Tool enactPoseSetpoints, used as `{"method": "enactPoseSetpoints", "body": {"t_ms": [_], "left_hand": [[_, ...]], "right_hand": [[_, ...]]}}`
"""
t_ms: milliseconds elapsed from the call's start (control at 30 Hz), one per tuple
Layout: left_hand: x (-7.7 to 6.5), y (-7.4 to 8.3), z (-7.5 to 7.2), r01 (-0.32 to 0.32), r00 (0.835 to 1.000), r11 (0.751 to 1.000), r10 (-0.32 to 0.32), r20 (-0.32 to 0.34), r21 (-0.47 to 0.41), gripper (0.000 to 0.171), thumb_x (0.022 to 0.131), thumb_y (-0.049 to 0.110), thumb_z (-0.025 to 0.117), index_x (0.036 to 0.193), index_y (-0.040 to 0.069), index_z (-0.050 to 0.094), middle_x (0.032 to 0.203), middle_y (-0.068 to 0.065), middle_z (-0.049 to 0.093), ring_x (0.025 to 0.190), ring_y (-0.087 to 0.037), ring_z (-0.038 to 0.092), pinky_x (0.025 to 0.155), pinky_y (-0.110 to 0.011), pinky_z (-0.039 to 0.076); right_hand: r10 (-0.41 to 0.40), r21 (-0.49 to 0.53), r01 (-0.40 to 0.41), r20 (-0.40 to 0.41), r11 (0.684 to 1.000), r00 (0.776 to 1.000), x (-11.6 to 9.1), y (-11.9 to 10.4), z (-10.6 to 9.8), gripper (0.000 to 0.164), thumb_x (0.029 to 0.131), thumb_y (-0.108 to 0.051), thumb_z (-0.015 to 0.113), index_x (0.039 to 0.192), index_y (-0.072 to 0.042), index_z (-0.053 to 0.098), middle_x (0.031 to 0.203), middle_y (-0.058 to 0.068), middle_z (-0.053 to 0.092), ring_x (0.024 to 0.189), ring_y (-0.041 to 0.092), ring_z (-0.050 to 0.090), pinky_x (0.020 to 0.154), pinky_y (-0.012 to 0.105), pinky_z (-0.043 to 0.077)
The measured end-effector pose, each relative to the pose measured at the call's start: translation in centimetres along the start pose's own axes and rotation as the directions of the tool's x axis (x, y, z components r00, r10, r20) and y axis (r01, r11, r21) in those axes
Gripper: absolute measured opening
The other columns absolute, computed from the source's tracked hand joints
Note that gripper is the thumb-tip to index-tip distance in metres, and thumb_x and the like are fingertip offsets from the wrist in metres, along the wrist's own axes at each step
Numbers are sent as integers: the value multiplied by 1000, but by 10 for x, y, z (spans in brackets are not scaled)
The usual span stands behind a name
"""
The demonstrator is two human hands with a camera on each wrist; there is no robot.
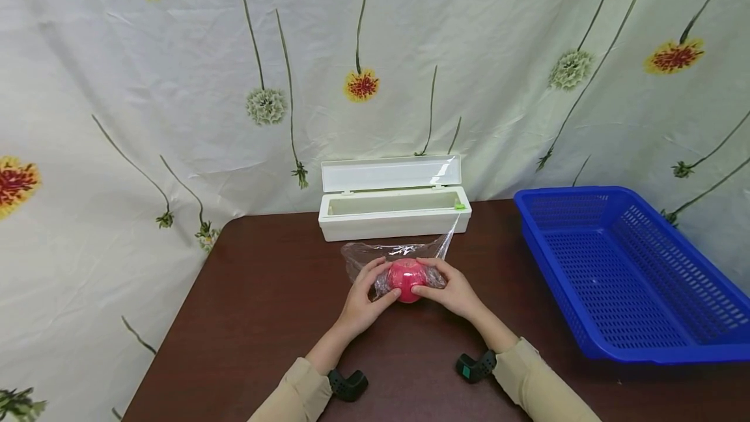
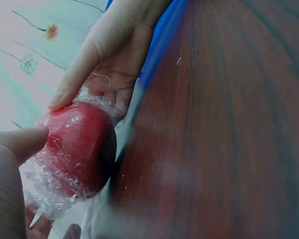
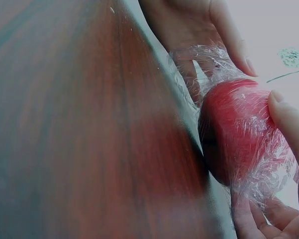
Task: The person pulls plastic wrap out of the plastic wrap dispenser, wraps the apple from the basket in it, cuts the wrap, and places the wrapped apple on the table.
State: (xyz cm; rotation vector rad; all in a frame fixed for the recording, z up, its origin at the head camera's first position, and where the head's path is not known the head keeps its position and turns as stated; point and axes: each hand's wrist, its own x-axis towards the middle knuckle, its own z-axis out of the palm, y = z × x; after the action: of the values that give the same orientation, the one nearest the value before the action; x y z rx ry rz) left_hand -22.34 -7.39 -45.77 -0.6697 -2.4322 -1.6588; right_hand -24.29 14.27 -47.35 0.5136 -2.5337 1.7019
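A round, glossy red object (image 1: 407, 281), about apple-sized, sits between the two hands above the brown table. Clear cling film (image 1: 391, 250) covers it and bunches into crinkles at both sides. My left hand (image 1: 364, 301) grips its left side, thumb at the front and fingers behind. From the right, my right hand (image 1: 456, 288) grips it the same way, its thumb (image 3: 287, 119) pressing the wrapped red surface. Behind them, a loose sheet of film spreads toward a long white box (image 1: 394, 221) with its lid raised. Fingertips behind the object are partly hidden.
A green slider (image 1: 459, 206) sits at the box's right front edge. To the right stands a blue perforated plastic basket (image 1: 551, 279). The dark brown table (image 1: 263, 292) meets a flowered white cloth (image 1: 193, 83) at the back. Both wrists carry black devices.
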Motion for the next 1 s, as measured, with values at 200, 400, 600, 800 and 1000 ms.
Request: {"method": "enactPoseSetpoints", "body": {"t_ms": [200,400,600,800,1000], "left_hand": [[-2,14,-1,-49,998,999,49,27,8,67,77,7,75,136,-1,45,143,-23,36,131,-41,32,101,-63,27],[0,7,0,-104,993,995,104,48,-6,68,73,3,78,133,0,48,143,-22,35,130,-42,34,98,-63,31],[3,-23,7,-144,988,989,143,53,29,72,72,5,80,136,9,47,140,-17,40,127,-35,39,97,-60,35],[4,-35,7,-117,991,992,113,71,44,72,74,21,81,138,20,46,137,-2,44,125,-23,41,98,-51,39],[4,-34,7,-89,993,995,85,86,46,72,77,29,78,139,20,45,137,1,44,123,-20,43,98,-49,40]], "right_hand": [[-13,6,13,-9,1000,1000,3,12,1,50,79,-22,76,125,-14,58,121,11,59,104,27,57,86,42,49],[5,16,-5,-5,1000,1000,3,10,0,49,79,-23,76,125,-14,59,121,11,59,104,27,57,85,41,50],[17,7,-17,-10,1000,1000,3,9,0,50,79,-27,76,124,-16,59,121,9,59,103,25,57,85,40,50],[38,-14,-38,-21,999,999,2,8,0,48,80,-31,75,123,-18,60,121,9,59,104,26,57,86,43,49],[81,-74,-85,-57,994,995,-1,7,1,44,81,-36,72,121,-22,61,119,6,61,104,25,57,86,45,48]]}}
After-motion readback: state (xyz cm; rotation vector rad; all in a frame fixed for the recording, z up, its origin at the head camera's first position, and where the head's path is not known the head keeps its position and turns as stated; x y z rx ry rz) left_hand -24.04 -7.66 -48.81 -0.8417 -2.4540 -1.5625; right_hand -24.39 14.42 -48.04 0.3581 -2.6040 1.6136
